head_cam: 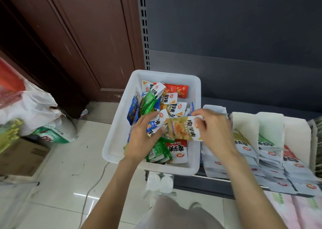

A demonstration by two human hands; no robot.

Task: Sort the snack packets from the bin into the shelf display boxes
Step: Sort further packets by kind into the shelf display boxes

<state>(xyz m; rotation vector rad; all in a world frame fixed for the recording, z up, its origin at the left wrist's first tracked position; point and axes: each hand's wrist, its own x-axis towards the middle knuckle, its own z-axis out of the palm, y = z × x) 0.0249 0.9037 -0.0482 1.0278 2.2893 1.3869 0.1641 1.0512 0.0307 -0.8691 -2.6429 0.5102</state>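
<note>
Right hand (pixel 213 129) pinching an olive-yellow snack packet (pixel 183 130) by its near end, thumb on the printed face, fingers curled behind; packet held just above the right rim of the white bin (pixel 120 124), lying roughly level and blurred. Left hand (pixel 142 138) low inside the bin, fingers reaching into the heap and curled around the white ends of a few blue-and-white packets (pixel 153 126), thumb close against the olive-yellow packet's left edge; whether touching it cannot be told. Inside the bin, a loose jumble: green packets (pixel 148 100) towards the far left and more green ones at the near wall, a red packet (pixel 177 90) at the far right corner, a red-and-white packet (pixel 177 152) against the near wall, yellow-and-white ones in the middle. Just right of the bin, on the dark shelf (pixel 244 82), white display boxes (pixel 244 122) in a row, each with overlapping packets spilling forward; olive-yellow ones in the box nearest the bin but one, green next, red beyond. Left of the bin, a pale tiled floor (pixel 69 167), a white sack with green print (pixel 55 134), a cardboard box (pixel 22 155) and a brown wooden door (pixel 78 28) behind. Below the bin's near edge, two white bottle caps (pixel 160 181).
</note>
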